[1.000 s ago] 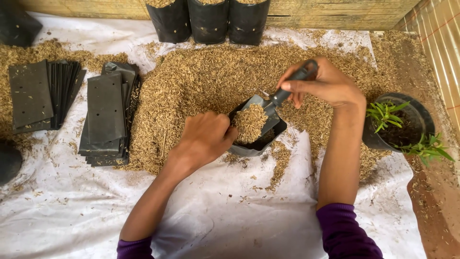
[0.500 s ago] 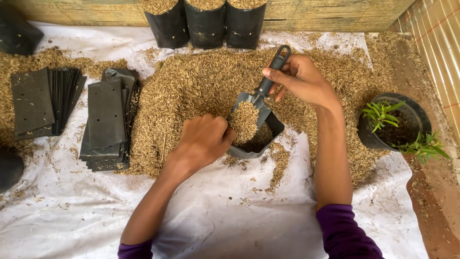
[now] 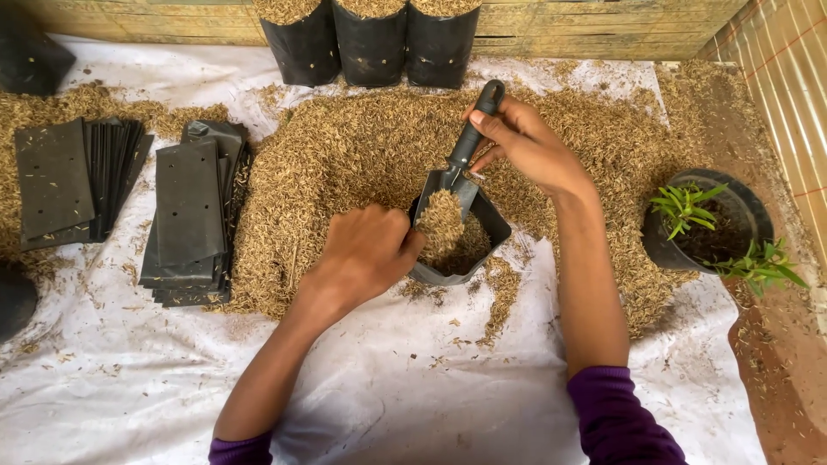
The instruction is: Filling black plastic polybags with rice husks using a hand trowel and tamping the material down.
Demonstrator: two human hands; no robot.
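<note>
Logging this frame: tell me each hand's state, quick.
Left hand: closed on the black bag rim.
Right hand: closed on the trowel handle.

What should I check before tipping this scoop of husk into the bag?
1. Scoop gripped: ok, right hand closed round its handle.
2. Scoop over the bag mouth: ok, blade tilts down into it.
3. Bag held open: ok, left hand grips its near rim.
4. Husk heaped on the blade: ok, none seen falling outside.
5. Room left in the bag: ok, the fill sits below the rim.
6. Bag base steady on the sheet: cannot tell, base is hidden.
</note>
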